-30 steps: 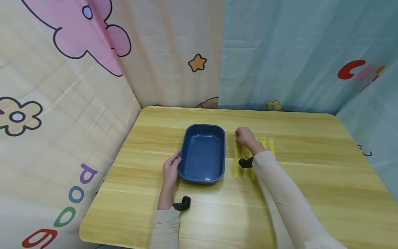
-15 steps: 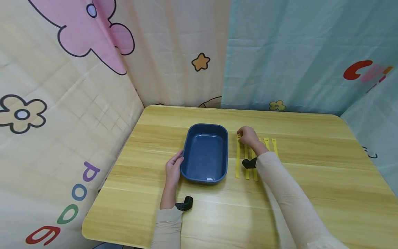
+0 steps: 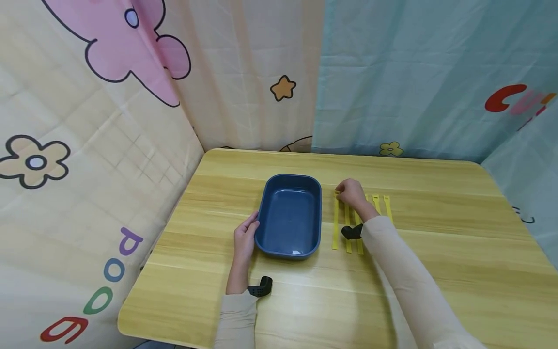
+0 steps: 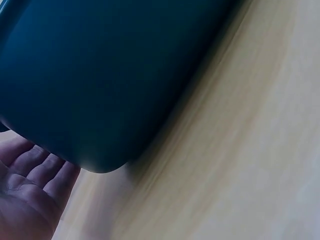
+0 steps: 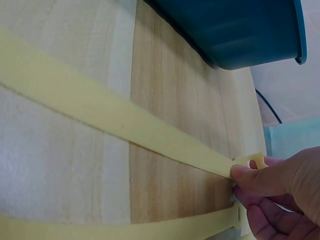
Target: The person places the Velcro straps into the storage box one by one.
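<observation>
Right hand (image 3: pixel 352 195): one yellow strip (image 5: pixel 120 119), still pinched between fingertips. Left hand (image 3: pixel 244 238): blue tray (image 3: pixel 289 223) against extended fingers. I log both unchanged.

Lt wood-grain table (image 3: pixel 462 261) w/ rounded corners, cream cartoon-print curtain (image 3: pixel 241 92) L & behind, pale-blue curtain (image 3: pixel 410 77) behind R

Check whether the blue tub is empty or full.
Empty: the head view shows only bare bottom inside the blue tub, and the yellow strips are outside it.
</observation>
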`<action>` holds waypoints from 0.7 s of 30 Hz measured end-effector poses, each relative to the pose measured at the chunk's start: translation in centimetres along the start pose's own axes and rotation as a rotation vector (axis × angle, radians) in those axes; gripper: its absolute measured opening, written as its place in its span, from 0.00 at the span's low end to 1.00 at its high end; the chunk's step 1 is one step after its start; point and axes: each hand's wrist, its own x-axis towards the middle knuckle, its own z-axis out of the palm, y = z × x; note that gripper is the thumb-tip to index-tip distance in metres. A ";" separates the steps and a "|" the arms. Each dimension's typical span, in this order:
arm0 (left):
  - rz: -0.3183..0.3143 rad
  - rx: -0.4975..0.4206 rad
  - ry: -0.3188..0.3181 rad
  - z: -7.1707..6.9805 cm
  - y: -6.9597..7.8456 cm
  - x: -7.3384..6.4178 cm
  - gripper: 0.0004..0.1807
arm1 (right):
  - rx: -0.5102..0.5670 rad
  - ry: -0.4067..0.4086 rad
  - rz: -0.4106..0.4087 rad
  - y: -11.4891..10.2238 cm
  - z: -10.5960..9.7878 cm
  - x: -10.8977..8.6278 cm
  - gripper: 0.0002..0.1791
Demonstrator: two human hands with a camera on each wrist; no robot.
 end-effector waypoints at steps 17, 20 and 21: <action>-0.020 -0.015 0.009 0.0 -0.3 -0.1 0.17 | 0.016 0.031 -0.102 -0.3 -2.0 -1.1 0.09; -0.003 -0.009 0.012 0.0 -0.3 -0.1 0.18 | 0.047 0.026 -0.103 -0.5 -2.6 -1.3 0.09; 0.009 -0.008 0.010 0.0 -0.4 -0.1 0.18 | 0.051 0.024 -0.102 -0.5 -2.8 -1.3 0.09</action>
